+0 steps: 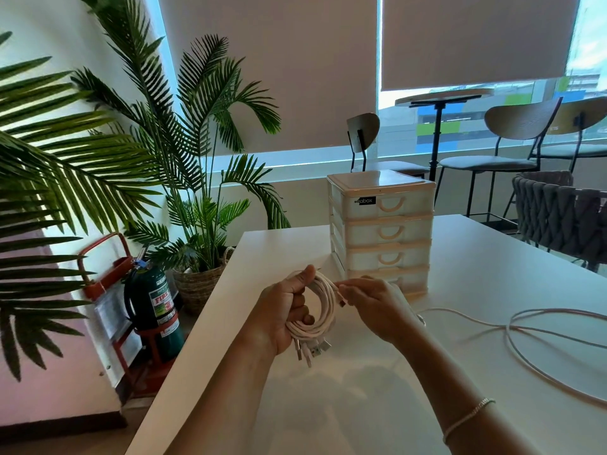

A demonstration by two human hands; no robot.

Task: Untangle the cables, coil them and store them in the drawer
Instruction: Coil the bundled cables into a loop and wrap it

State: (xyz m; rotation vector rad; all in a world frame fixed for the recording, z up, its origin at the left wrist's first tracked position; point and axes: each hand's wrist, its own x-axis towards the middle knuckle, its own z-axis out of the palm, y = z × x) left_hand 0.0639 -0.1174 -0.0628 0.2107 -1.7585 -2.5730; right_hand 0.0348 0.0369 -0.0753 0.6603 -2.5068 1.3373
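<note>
We're gripping the white cable coil [317, 303] in our L hand [289, 310] above the table [361, 405] so loops aren't slipping, R hand [371, 303] pinching its end to tuck, w/ 1 loose cable [525, 333] lying right of the closed 4-drawer unit [382, 231].

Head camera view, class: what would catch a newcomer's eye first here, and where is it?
At centre, the left hand grips a coiled bundle of white cables while the right hand pinches one cable end. Behind them a cream plastic four-drawer box stands on the white table, all drawers shut. A loose white cable sprawls at right.
</note>
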